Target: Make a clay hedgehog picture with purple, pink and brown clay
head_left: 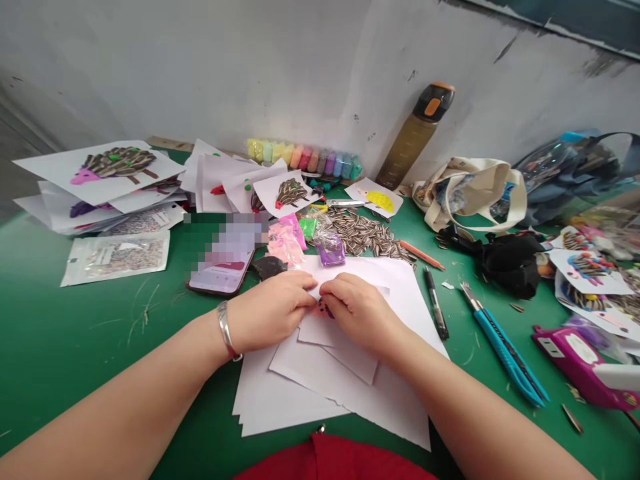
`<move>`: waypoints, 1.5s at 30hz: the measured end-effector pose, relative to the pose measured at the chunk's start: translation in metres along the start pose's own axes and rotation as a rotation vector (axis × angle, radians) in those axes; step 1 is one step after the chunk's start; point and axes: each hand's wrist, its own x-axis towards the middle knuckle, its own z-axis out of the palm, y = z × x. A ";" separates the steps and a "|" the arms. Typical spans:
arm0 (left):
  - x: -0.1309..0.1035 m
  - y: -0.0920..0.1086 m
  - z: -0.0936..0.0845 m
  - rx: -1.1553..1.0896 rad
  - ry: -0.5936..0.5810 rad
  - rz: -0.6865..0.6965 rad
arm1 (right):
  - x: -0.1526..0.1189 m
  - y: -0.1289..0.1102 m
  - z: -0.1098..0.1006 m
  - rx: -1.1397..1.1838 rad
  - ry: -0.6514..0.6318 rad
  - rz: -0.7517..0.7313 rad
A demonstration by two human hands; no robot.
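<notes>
My left hand [283, 308], with a silver bracelet at the wrist, grips the left side of a small white card [317, 333]. Its thumb reaches in toward a pink clay shape [318, 309] with dark spots on the card. From the other side, my right hand [357, 312] is closed, its thumb and forefinger pinched down against the clay beside a dark purple bit. Whatever lies between those fingertips is hidden. Beneath the card is a stack of white paper sheets [400, 400]. Just beyond my hands sit a packet of purple clay [331, 251] and a packet of pink clay [286, 241].
Sunflower seeds [365, 232] lie heaped behind the paper. To the left are a phone [217, 277], a bead packet [120, 257] and stacked hedgehog pictures [107, 167]. At right lie a pen [436, 303], a blue utility knife [507, 350] and a magenta glue gun [580, 363]. A bottle [415, 137] leans on the wall.
</notes>
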 end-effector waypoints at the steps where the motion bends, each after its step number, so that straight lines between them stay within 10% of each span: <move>1: 0.000 0.000 0.000 0.001 -0.001 0.000 | 0.000 0.000 0.000 -0.005 0.000 -0.003; 45: -0.001 0.002 0.000 0.001 0.026 0.006 | 0.001 0.004 -0.001 0.097 -0.001 0.031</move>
